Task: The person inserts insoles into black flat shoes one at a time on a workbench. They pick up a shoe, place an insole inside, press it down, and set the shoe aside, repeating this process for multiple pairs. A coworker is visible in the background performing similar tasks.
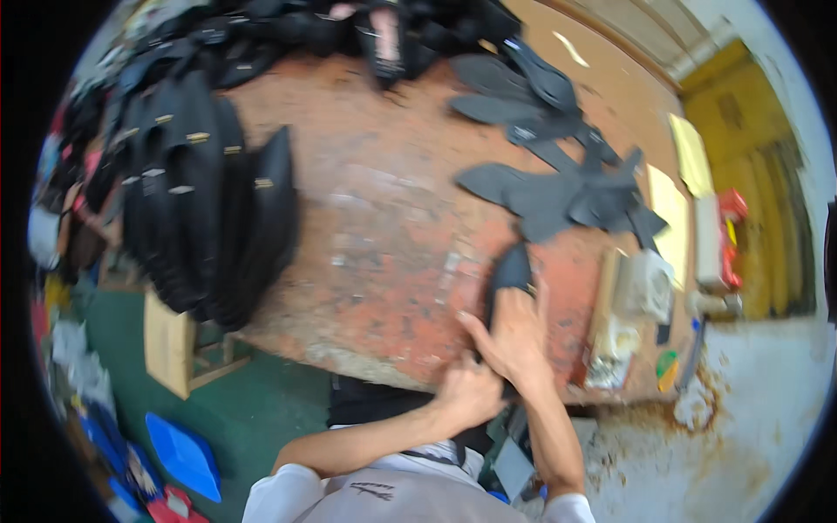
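Observation:
A black pointed shoe (510, 267) lies at the table's near edge, toe pointing away from me. My right hand (516, 340) is over its opening with the middle fingers reaching in, their tips hidden. Its thumb sticks out to the left and another finger stretches along the shoe's right side. My left hand (472, 394) is closed at the heel end, gripping the shoe at the table edge. Beyond the toe lies a loose pile of dark grey insoles (545, 196). Some blur softens the hands.
Black shoes (187, 200) stand packed in a row along the table's left side, with more black shoes (384, 39) at the back. At right are a clear plastic container (645, 286), yellow sheets (668, 222) and a red object (732, 235). A blue dustpan-like tray (185, 455) lies on the floor.

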Demonstrator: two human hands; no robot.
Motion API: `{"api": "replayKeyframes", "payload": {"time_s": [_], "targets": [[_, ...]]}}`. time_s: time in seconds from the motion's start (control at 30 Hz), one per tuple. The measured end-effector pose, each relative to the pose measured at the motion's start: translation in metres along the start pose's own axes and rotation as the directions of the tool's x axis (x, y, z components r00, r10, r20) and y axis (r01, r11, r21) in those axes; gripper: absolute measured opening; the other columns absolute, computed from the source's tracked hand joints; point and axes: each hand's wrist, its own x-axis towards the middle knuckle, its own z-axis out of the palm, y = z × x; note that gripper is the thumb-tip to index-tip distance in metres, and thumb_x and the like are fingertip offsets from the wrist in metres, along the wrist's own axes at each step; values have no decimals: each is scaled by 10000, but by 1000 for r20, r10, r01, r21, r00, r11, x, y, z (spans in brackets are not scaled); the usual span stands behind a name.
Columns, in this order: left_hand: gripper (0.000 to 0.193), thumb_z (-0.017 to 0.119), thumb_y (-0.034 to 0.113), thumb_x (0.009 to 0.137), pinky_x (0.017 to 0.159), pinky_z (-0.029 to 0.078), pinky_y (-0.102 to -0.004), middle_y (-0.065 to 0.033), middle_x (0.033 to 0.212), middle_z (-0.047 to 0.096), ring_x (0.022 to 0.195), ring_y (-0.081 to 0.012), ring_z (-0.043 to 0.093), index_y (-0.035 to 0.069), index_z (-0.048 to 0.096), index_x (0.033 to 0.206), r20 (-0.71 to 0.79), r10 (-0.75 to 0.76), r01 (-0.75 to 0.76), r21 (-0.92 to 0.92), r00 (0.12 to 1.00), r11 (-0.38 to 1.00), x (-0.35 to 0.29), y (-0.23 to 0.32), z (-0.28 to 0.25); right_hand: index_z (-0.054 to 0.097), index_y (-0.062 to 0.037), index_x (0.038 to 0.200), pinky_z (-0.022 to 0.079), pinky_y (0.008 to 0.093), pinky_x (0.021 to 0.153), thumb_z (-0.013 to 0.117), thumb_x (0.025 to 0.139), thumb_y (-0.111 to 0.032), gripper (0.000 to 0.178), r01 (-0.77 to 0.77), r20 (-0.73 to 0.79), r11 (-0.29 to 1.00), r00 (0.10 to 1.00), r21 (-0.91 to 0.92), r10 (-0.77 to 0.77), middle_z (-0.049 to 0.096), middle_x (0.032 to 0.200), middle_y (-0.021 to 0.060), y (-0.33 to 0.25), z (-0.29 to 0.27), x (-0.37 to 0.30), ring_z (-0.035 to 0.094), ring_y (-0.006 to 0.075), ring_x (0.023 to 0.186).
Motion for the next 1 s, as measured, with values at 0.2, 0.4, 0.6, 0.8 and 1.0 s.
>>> {"api": "replayKeyframes", "payload": {"time_s": [0.2, 0.4, 0.6, 0.8, 1.0], "targets": [[570, 866, 306, 828, 696, 608, -501, -258, 1131, 683, 903, -443, 697, -78, 694, 1213, -34, 69, -74, -165, 997, 984, -7, -3, 6, 583, 206, 1266, 99, 640, 1332, 601, 1009, -636, 880, -117, 28, 993, 993, -29, 118, 603, 1337, 407, -11, 0, -4, 547, 498, 1352], [672, 904, 387, 808, 710, 633, -482, -246, 1209, 682, 899, -453, 703, -101, 682, 1215, -66, 64, -73, -144, 996, 987, -2, -4, 4, 657, 209, 1099, 96, 618, 1343, 578, 1023, -664, 880, -53, -54, 997, 997, -63, 50, 673, 1165, 432, 7, 20, 14, 611, 497, 1283], [690, 902, 409, 799, 744, 623, -510, -250, 1213, 687, 917, -445, 703, -75, 670, 1232, -79, 77, -86, -127, 994, 988, 11, 0, 25, 524, 264, 1364, 82, 617, 1344, 516, 1059, -635, 949, -185, 10, 977, 982, -104, 187, 529, 1461, 450, 5, 24, 19, 405, 487, 1532], [583, 870, 343, 788, 846, 615, -475, -150, 1323, 633, 1150, -360, 618, 27, 696, 1245, -241, 130, -142, -32, 962, 989, -19, -34, -23, 511, 121, 1546, 18, 616, 1341, 453, 1106, -550, 804, 78, 67, 960, 993, 268, -99, 450, 1645, 345, 10, 3, -29, 346, 453, 1601], [399, 957, 261, 685, 733, 635, -433, -143, 1081, 720, 903, -352, 735, 85, 600, 710, -817, 347, -2, 390, 460, 921, -102, -116, -204, 693, 34, 1347, 450, 444, 1151, 613, 1102, -290, 413, 351, -442, 596, 897, 722, 6, 680, 1399, 198, -26, -30, -38, 617, 287, 1326]]}}
